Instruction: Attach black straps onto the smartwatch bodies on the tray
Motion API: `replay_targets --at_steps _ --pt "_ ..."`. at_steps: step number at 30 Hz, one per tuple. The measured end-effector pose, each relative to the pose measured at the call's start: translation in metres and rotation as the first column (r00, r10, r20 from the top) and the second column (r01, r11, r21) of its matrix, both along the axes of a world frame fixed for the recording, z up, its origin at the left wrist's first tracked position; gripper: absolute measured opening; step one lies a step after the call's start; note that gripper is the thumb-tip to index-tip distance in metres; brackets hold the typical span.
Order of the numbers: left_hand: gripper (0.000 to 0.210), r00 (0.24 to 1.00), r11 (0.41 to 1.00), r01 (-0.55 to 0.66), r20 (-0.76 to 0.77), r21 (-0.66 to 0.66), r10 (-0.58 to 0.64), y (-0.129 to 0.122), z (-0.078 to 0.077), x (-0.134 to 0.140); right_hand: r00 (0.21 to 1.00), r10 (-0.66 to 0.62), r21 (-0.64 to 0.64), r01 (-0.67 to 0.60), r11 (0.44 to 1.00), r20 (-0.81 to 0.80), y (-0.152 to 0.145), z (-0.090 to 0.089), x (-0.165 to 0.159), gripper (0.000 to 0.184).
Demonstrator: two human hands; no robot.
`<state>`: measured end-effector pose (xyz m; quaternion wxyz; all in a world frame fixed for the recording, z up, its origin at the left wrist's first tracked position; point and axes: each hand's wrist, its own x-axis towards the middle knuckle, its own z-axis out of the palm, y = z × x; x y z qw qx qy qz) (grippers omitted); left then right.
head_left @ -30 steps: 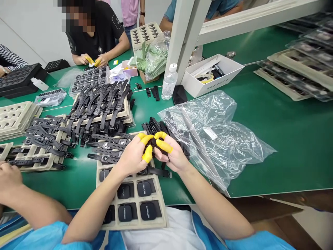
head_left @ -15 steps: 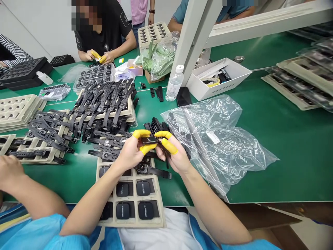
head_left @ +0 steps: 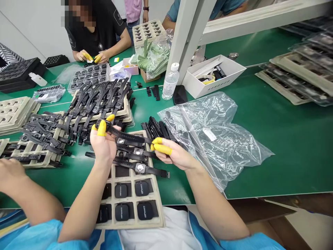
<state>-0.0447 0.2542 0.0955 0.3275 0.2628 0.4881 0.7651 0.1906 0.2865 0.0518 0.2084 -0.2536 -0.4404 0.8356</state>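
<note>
A smartwatch with a black strap (head_left: pixel 131 137) is stretched between my two hands. My left hand (head_left: pixel 104 144), in yellow finger cots, is closed on the watch case at its left end. My right hand (head_left: pixel 170 151), also in yellow finger cots, pinches the free tip of the strap. Beneath them, several finished smartwatches (head_left: pixel 140 168) lie face down across a beige tray (head_left: pixel 160 217). In its near compartments sit square black watch cases (head_left: pixel 142 188). Just beyond my right hand is a bundle of loose black straps (head_left: pixel 157 126).
Clear plastic bags (head_left: pixel 221 135) spread to the right. Strapped watches (head_left: pixel 97 99) pile on stacked trays at left. Farther back are a water bottle (head_left: pixel 171 81), a phone (head_left: pixel 180 94) and a white box (head_left: pixel 214 78). A co-worker's arm (head_left: pixel 26 187) rests at left; another person works opposite.
My hands have moved apart. The left went left and up with the watch case, and the strap now stretches between them. The head view has shifted slightly.
</note>
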Motion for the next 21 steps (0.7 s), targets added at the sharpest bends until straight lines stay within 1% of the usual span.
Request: replay_targets --at_steps 1,2,3,4,5,6,7,8,9,10,11,12,13,15,17,21 --pt "0.043 1.000 0.999 0.022 0.009 -0.030 -0.022 0.000 -0.001 0.002 0.997 -0.080 0.033 0.080 0.996 -0.015 0.000 0.000 -0.001 0.038" --pt "0.043 0.997 0.994 0.079 0.008 -0.074 -0.079 0.000 -0.003 0.006 0.987 -0.154 0.060 0.157 0.986 -0.040 -0.001 0.000 -0.002 0.038" --pt "0.041 0.986 0.977 0.167 -0.004 -0.131 -0.169 -0.001 -0.006 0.011 0.976 -0.209 0.080 0.214 0.974 -0.066 -0.002 0.000 -0.004 0.039" --pt "0.039 0.960 0.945 0.266 -0.036 -0.189 -0.277 -0.003 -0.011 0.018 0.968 -0.237 0.093 0.245 0.965 -0.087 -0.004 0.000 -0.007 0.038" --pt "0.037 0.920 0.906 0.349 -0.098 -0.238 -0.380 -0.006 -0.016 0.024 0.964 -0.245 0.100 0.255 0.962 -0.103 -0.006 0.000 -0.009 0.038" --pt "0.034 0.864 0.873 0.404 -0.200 -0.274 -0.463 -0.008 -0.022 0.030 0.964 -0.240 0.100 0.251 0.963 -0.113 -0.008 0.000 -0.012 0.037" --pt "0.032 0.789 0.852 0.432 -0.335 -0.294 -0.516 -0.010 -0.028 0.035 0.967 -0.225 0.096 0.237 0.967 -0.118 -0.010 -0.001 -0.014 0.037" --pt "0.033 0.694 0.846 0.445 -0.483 -0.295 -0.534 -0.012 -0.033 0.038 0.972 -0.201 0.088 0.212 0.973 -0.119 -0.012 -0.002 -0.016 0.036" --pt "0.036 0.588 0.844 0.454 -0.616 -0.284 -0.524 -0.014 -0.037 0.039 0.978 -0.172 0.080 0.182 0.980 -0.119 -0.014 -0.003 -0.018 0.035" --pt "0.042 0.489 0.845 0.463 -0.717 -0.269 -0.497 -0.015 -0.041 0.038 0.984 -0.136 0.074 0.146 0.987 -0.118 -0.015 -0.003 -0.018 0.035" --pt "0.047 0.407 0.842 0.473 -0.784 -0.258 -0.469 -0.016 -0.043 0.037 0.988 -0.104 0.070 0.113 0.991 -0.116 -0.016 -0.004 -0.018 0.034" --pt "0.052 0.349 0.838 0.484 -0.823 -0.251 -0.448 -0.016 -0.044 0.035 0.990 -0.083 0.064 0.091 0.994 -0.114 -0.016 -0.005 -0.018 0.033" --pt "0.054 0.313 0.835 0.491 -0.844 -0.248 -0.435 -0.016 -0.044 0.033 0.991 -0.075 0.054 0.081 0.995 -0.113 -0.016 -0.006 -0.018 0.032" --pt "0.054 0.274 0.828 0.501 -0.861 -0.253 -0.429 -0.016 -0.041 0.030 0.990 -0.087 0.024 0.090 0.996 -0.115 -0.016 -0.006 -0.017 0.030" --pt "0.050 0.266 0.826 0.508 -0.867 -0.246 -0.422 -0.016 -0.038 0.029 0.983 -0.126 -0.015 0.125 0.992 -0.131 -0.016 -0.006 -0.018 0.028" --pt "0.044 0.278 0.846 0.484 -0.877 -0.225 -0.392 -0.016 -0.038 0.032 0.969 -0.178 -0.105 0.162 0.981 -0.169 -0.018 -0.002 -0.022 0.027"
